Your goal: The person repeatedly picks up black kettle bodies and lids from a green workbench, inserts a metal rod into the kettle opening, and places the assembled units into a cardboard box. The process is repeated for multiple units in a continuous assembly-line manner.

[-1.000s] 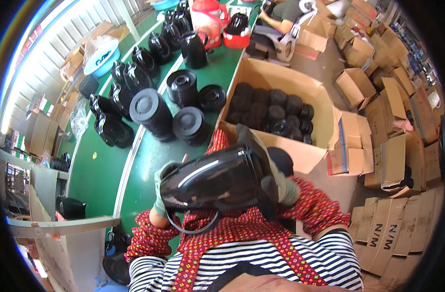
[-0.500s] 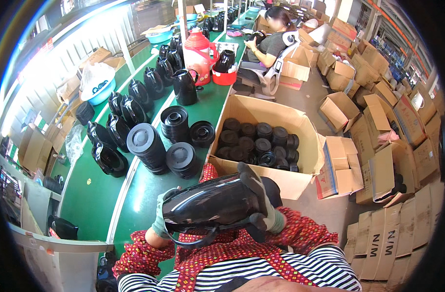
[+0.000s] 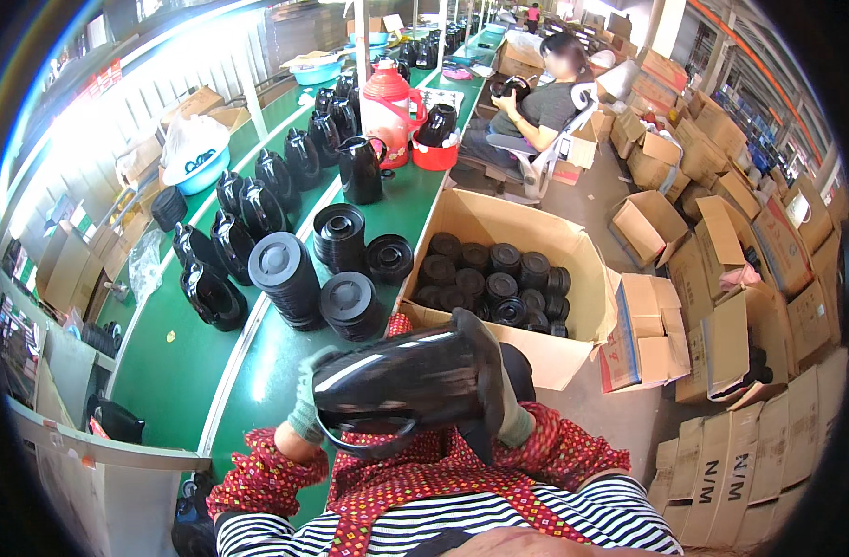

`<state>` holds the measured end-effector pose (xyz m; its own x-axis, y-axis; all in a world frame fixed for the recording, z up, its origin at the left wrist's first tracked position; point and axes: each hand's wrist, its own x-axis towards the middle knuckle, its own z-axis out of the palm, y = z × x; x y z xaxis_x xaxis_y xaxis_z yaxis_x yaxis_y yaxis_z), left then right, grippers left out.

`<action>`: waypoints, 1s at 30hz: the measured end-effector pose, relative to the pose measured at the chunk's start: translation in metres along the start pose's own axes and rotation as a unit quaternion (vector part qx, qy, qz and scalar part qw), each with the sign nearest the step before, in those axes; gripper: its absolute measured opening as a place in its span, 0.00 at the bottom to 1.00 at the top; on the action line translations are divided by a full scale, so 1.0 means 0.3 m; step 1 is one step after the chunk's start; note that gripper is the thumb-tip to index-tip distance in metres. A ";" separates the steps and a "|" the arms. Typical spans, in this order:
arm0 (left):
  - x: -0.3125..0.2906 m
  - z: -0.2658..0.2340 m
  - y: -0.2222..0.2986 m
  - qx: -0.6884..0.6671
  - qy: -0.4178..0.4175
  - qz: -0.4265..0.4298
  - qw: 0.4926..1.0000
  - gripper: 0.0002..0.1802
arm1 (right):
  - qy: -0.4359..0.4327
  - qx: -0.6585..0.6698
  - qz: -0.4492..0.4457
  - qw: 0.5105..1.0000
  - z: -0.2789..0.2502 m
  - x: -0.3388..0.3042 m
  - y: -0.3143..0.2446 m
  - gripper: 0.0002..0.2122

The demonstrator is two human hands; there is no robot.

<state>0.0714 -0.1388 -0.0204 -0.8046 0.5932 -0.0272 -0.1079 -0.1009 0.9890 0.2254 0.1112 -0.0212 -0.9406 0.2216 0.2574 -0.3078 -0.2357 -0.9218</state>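
Note:
A glossy black jug (image 3: 406,376) lies on its side in the air before my chest, its looped handle hanging toward me. My left hand (image 3: 305,399), in a grey-green glove, is closed round its left end. My right hand (image 3: 500,381), in a glove with dark fingers, grips the right end; what lies under that palm is hidden. Just beyond on the green bench stand stacks of round black discs (image 3: 280,269), a shorter disc stack (image 3: 348,297) and a stack of black rings (image 3: 339,227).
A cardboard box (image 3: 577,357) of round black parts stands right of the bench. Black jugs (image 3: 213,295) line the green bench (image 3: 169,371), with a red flask (image 3: 387,116) and red basin (image 3: 434,156) farther off. A seated co-worker (image 3: 545,111) holds a black object. Cartons (image 3: 707,464) crowd the right.
The jug stays in both hands, with its handle swung slightly upward. My right hand's fingers have shifted round its end. The co-worker sits a little more upright, and the view has shifted slightly.

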 end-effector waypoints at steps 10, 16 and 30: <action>-0.014 -0.066 -0.074 0.098 -0.062 0.007 0.993 0.17 | 0.004 -0.065 -0.019 0.998 0.009 -0.040 -0.038 0.50; 0.023 0.091 0.172 0.405 -0.012 0.275 0.872 0.21 | 0.059 0.232 0.120 0.964 -0.069 -0.027 0.087 0.33; -0.018 0.151 -0.183 -0.441 -0.266 -0.268 0.814 0.36 | -0.236 -0.377 -0.267 0.855 -0.008 0.063 -0.251 0.43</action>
<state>0.1082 -0.1003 -0.0679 -0.1614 0.9794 -0.1214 -0.9269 -0.1082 0.3593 0.2311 0.1355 0.0524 -0.7024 -0.3409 0.6249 -0.6989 0.4968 -0.5145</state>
